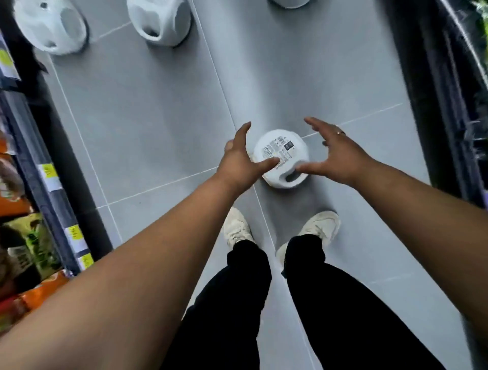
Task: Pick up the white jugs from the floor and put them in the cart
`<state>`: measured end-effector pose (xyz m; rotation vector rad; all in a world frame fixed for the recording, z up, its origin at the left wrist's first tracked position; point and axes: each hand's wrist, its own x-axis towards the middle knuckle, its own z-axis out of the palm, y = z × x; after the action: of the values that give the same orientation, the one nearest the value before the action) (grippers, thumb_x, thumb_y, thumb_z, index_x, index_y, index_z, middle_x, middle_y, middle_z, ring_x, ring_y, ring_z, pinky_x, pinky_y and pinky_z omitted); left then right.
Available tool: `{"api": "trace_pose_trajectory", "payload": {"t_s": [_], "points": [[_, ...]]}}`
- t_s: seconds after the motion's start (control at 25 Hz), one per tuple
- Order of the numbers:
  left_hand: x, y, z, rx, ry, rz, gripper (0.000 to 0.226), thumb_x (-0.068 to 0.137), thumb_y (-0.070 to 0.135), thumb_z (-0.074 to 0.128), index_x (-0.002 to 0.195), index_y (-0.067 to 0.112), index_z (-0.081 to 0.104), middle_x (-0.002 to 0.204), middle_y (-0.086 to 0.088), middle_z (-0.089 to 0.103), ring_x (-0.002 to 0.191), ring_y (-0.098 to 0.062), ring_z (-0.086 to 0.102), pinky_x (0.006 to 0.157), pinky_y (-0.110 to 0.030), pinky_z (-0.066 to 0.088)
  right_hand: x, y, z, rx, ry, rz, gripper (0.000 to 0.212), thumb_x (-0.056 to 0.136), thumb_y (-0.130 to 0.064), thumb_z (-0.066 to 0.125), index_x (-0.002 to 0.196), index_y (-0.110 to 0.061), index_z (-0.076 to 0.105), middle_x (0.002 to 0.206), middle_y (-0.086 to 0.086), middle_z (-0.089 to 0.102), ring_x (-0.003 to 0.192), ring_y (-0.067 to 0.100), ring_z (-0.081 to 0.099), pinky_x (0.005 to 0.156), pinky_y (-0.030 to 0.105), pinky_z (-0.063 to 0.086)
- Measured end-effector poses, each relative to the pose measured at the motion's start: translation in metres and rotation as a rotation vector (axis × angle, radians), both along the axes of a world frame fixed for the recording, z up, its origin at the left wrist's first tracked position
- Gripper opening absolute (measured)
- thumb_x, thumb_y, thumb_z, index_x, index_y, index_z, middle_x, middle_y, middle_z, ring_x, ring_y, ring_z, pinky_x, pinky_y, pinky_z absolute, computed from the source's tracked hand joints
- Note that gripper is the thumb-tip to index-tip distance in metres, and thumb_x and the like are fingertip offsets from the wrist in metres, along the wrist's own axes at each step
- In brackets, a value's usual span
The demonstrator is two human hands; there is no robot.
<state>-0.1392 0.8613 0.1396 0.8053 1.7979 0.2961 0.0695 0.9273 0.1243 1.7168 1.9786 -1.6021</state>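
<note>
A white jug (282, 155) with a printed label and a moulded handle stands on the grey tiled floor just ahead of my feet. My left hand (241, 161) hovers over its left side with fingers spread, holding nothing. My right hand (334, 155) hovers over its right side, also spread and empty, a ring on one finger. Two more white jugs (51, 25) (161, 19) stand on the floor at the far top left, and the edge of a third (289, 2) shows at the top. No cart is in view.
Store shelves with orange and green bags (29, 253) and yellow price tags run along the left. A dark display with greenery (472, 79) lines the right. My feet in pale shoes (237, 227) stand behind the near jug on the tiled aisle.
</note>
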Motion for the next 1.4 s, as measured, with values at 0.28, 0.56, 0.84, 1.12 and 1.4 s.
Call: {"api": "trace_pose_trajectory", "payload": {"t_s": [0.28, 0.56, 0.84, 1.12, 1.4], "points": [[-0.023, 0.009, -0.207, -0.135, -0.013, -0.109, 0.110, 0.072, 0.049, 0.083, 0.154, 0.040, 0.011, 0.154, -0.015, 0.034, 0.141, -0.027, 0.039, 0.114, -0.040, 0.038, 0.008, 0.014, -0.207, -0.057, -0.025, 0.001, 0.116, 0.057, -0.037, 0.092, 0.150, -0.039, 0.023, 0.154, 0.006, 0.028, 0.136, 0.019, 0.037, 0.107, 0.021, 0.025], [-0.004, 0.010, -0.289, -0.118, -0.338, 0.156, 0.108, 0.065, 0.016, 0.089, 0.150, 0.029, 0.023, 0.133, -0.001, 0.060, 0.119, -0.019, 0.063, 0.094, -0.042, 0.057, 0.004, 0.024, -0.285, -0.173, 0.142, -0.178, 0.112, 0.047, -0.039, 0.094, 0.144, -0.036, 0.037, 0.138, -0.014, 0.051, 0.125, 0.009, 0.051, 0.111, 0.031, 0.038], [-0.010, 0.044, -0.240, 0.010, -0.376, 0.236, 0.096, 0.065, 0.019, 0.085, 0.145, 0.024, 0.033, 0.129, -0.006, 0.064, 0.111, -0.021, 0.068, 0.088, -0.042, 0.060, 0.006, 0.024, -0.227, -0.178, 0.286, -0.283, 0.112, 0.044, -0.047, 0.090, 0.141, -0.043, 0.035, 0.132, -0.013, 0.056, 0.117, 0.010, 0.058, 0.104, 0.038, 0.047], [0.007, 0.085, -0.051, 0.108, -0.392, 0.037, 0.091, 0.065, 0.020, 0.087, 0.142, 0.023, 0.037, 0.128, -0.010, 0.063, 0.109, -0.024, 0.069, 0.086, -0.046, 0.060, 0.031, 0.012, -0.027, -0.024, 0.333, -0.423, 0.098, 0.054, -0.036, 0.089, 0.133, -0.052, 0.033, 0.124, -0.021, 0.055, 0.112, 0.008, 0.058, 0.098, 0.032, 0.050], [0.043, 0.084, 0.225, 0.433, -0.325, -0.287, 0.089, 0.064, 0.037, 0.087, 0.135, 0.034, 0.034, 0.138, 0.000, 0.049, 0.127, -0.018, 0.054, 0.105, -0.046, 0.049, 0.072, 0.009, 0.252, 0.113, 0.409, -0.563, 0.101, 0.054, -0.025, 0.091, 0.135, -0.046, 0.035, 0.126, -0.026, 0.051, 0.114, -0.005, 0.052, 0.096, 0.013, 0.042]]}}
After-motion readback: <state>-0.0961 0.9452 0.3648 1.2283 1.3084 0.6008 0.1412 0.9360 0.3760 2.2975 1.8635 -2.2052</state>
